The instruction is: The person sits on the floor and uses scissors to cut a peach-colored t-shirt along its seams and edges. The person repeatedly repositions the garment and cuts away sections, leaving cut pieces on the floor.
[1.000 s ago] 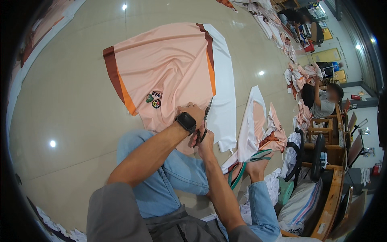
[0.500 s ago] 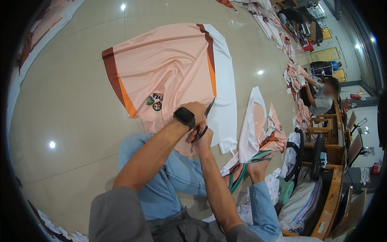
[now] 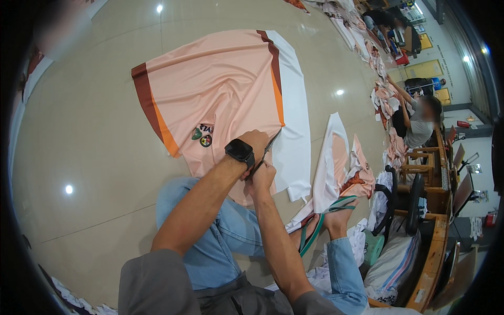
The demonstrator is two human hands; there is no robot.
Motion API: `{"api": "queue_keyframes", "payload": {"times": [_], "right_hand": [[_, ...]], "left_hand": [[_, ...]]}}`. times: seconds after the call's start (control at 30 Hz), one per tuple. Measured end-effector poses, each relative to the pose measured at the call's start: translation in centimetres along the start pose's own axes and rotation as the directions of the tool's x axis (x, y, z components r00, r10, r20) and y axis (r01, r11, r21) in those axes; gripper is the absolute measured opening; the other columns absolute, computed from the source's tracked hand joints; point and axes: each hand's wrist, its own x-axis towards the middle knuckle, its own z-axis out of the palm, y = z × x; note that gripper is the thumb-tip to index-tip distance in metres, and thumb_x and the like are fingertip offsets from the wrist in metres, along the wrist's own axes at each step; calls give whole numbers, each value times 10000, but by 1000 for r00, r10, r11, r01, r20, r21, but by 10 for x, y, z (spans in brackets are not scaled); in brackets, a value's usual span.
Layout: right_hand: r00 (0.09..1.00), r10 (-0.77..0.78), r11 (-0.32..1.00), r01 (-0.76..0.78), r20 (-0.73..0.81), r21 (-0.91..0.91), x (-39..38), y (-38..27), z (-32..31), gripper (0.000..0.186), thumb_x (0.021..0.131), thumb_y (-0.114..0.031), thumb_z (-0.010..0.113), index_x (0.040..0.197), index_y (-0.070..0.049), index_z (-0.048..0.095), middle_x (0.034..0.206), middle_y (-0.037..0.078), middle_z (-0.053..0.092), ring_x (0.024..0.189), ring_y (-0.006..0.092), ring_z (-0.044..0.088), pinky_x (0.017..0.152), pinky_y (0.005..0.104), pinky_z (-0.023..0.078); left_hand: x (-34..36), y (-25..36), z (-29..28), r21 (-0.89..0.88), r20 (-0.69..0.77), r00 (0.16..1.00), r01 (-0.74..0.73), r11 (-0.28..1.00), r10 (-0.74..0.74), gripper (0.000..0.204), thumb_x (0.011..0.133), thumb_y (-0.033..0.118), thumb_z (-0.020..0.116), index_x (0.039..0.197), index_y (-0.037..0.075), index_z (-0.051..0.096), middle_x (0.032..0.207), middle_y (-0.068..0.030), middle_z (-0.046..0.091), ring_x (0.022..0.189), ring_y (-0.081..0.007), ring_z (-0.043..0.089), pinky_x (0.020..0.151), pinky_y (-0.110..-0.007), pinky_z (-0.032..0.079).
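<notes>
A peach fabric panel [image 3: 210,84] with maroon and orange bands and printed emblems lies spread on the floor, a white strip [image 3: 296,115] along its right side. My right hand [image 3: 263,177] is closed around the handles of dark scissors [image 3: 271,142]. Their blades point up and to the right, at the border between peach and white, by the tip of the orange band. My left hand [image 3: 254,140], below a black watch [image 3: 240,150] on the wrist, is closed on the peach cloth just left of the blades. Its fingertips are mostly hidden.
White and peach cut pieces [image 3: 332,163] lie to the right, by my foot in a green-strapped sandal [image 3: 313,233]. Beyond are a wooden bench [image 3: 428,268], a striped sack [image 3: 391,265] and heaped cloth. A seated person [image 3: 420,121] handles fabric at the far right.
My right hand has closed on the scissor handles, which stood apart before. The fabric has shifted very slightly. The seated person at the right has stretched an arm out.
</notes>
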Motion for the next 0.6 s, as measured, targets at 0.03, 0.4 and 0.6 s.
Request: {"api": "queue_keyframes", "payload": {"times": [0.03,0.4,0.6], "right_hand": [[1000,-9,1000,9,-6,-10,1,1,0,517,999,-471,708,776,-41,529,580,78,518,436,210,535,390,377,444],[996,-32,997,37,-78,62,4,-20,21,546,987,-540,696,810,-41,562,561,58,516,426,201,532,386,366,428],[1000,-6,994,6,2,106,0,-21,24,519,1007,-570,650,908,-60,648,644,2,571,491,129,532,446,296,402]], "left_hand": [[0,-1,0,-18,2,1000,-11,1000,11,148,835,33,709,939,-53,769,845,-240,762,818,-364,780,752,-443,635],[-13,9,-19,-154,-36,999,-20,988,14,129,813,38,704,817,-90,709,764,-264,730,747,-377,766,667,-447,617],[-4,-4,-4,-131,-134,990,-54,990,37,77,790,-20,705,773,-95,712,693,-255,715,641,-326,762,575,-429,616]]}}
